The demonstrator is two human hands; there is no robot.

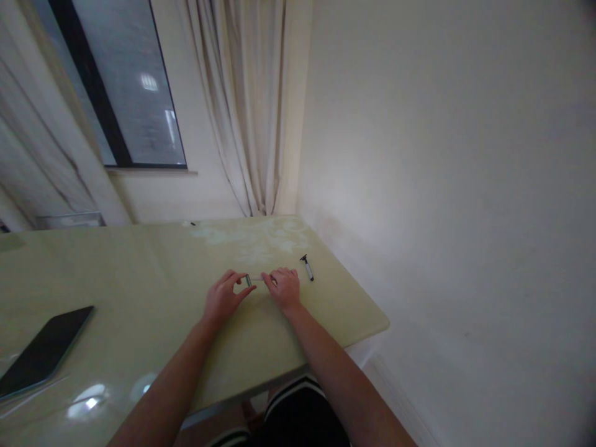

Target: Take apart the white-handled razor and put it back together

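Observation:
Over the pale green table [153, 292], my left hand [226, 297] pinches a small dark razor head [248, 280] between thumb and fingertips. Just to its right, my right hand [283, 287] has its fingers closed on a thin, light stick [257, 279]. The stick points left at the razor head; whether the two touch is too small to tell. A razor [308, 268] with a dark head and a grey handle lies on the table, right of my right hand.
A dark flat tablet-like object [46, 351] lies at the table's left. A small black item [192, 223] sits near the far edge. The wall [442, 205] runs along the right side, and curtains [246, 112] hang behind the table.

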